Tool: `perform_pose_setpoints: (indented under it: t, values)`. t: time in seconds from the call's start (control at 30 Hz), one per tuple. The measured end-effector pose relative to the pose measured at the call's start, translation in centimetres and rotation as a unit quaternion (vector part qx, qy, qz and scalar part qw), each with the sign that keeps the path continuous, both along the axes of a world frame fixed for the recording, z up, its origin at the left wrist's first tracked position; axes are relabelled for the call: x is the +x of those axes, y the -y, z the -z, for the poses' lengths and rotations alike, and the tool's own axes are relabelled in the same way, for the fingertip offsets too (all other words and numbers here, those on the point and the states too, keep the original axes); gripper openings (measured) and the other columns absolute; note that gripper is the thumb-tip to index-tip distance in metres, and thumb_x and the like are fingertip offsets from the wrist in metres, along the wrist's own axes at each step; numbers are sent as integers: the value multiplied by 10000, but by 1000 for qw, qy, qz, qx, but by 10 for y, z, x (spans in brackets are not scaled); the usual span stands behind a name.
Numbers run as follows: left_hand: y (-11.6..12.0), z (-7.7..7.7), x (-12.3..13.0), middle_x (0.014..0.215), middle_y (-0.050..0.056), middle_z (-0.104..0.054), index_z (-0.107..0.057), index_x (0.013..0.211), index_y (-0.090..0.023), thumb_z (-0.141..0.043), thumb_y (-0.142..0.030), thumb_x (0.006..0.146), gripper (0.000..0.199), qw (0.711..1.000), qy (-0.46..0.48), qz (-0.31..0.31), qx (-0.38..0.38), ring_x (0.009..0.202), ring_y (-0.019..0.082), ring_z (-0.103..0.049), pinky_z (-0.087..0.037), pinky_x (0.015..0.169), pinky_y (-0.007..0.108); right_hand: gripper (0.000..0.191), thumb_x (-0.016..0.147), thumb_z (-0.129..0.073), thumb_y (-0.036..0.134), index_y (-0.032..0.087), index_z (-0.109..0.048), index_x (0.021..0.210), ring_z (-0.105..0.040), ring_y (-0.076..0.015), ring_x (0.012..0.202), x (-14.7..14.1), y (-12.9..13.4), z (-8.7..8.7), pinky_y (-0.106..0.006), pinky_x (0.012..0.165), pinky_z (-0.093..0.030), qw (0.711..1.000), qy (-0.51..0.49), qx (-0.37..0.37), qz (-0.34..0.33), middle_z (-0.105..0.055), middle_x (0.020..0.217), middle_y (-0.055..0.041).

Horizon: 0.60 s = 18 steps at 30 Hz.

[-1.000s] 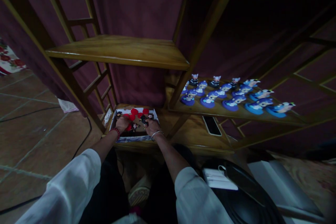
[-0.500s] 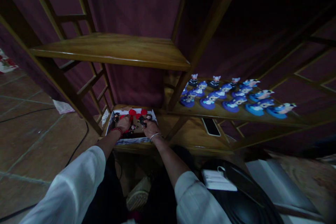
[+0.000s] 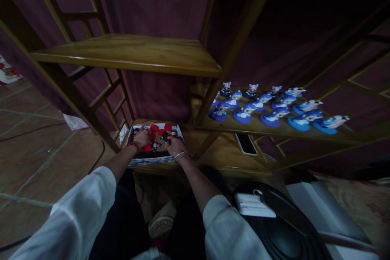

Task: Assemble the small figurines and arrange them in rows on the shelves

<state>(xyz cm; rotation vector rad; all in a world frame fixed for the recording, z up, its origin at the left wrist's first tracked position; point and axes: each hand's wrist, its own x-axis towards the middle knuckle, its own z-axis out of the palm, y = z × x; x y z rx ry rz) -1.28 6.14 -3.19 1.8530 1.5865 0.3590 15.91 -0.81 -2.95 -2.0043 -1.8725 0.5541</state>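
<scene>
A shallow white-edged box (image 3: 179, 130) sits on the low wooden shelf, holding red round pieces (image 3: 154, 128) and small dark figurines (image 3: 156, 145). My left hand (image 3: 141, 137), with a red bead bracelet, reaches into the box's left part beside the red pieces; its fingers are too dark and small to read. At the right part of the box, my right hand (image 3: 176, 146) wears a pale bracelet and is closed on a small black figurine (image 3: 166, 137).
Rows of blue and purple figurines (image 3: 244, 113) stand on the shelf to the right. A phone (image 3: 246, 144) lies below them. A round black stool (image 3: 280, 235) holds a white item (image 3: 254, 205). Wooden posts (image 3: 210, 103) frame the shelves.
My left hand has shifted slightly left in the box, showing more of the red pieces. My right hand keeps the black figurine in about the same place. The view has shifted slightly.
</scene>
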Motion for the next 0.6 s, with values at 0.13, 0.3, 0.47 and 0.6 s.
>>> perform_pose_setpoints:
  t: [0.13,0.3,0.47,0.6]
  values:
    - [12,-10,-6,715,98,-606,-576,581,-156,-623,-61,516,124,996,-62,54,-20,847,285,-573,-396,804,358,281,744,-512,265,196,-612,997,-601,-188,855,0,2,-3,-256,748,-436,1000,9,9,-2,-662,916,-75]
    - [26,-7,-7,873,153,-608,-599,839,-161,-617,-118,565,278,976,-191,107,5,908,343,-562,-402,778,443,283,754,-494,276,208,-607,1005,-604,-184,848,0,4,-5,-256,735,-436,1000,10,5,-14,-660,935,-70]
    - [28,-5,-6,880,175,-606,-575,782,-124,-619,-127,588,199,971,-214,104,-9,927,324,-564,-412,782,414,285,758,-484,268,209,-602,1010,-604,-169,858,0,3,-4,-238,745,-432,1000,5,-7,-13,-660,943,-62]
    - [29,-8,-10,863,186,-608,-567,746,-103,-604,-126,613,140,975,-199,96,-19,890,305,-585,-424,765,393,306,759,-483,265,201,-589,1039,-594,-165,897,-1,4,-6,-228,781,-424,1000,-1,-14,-6,-647,993,-66]
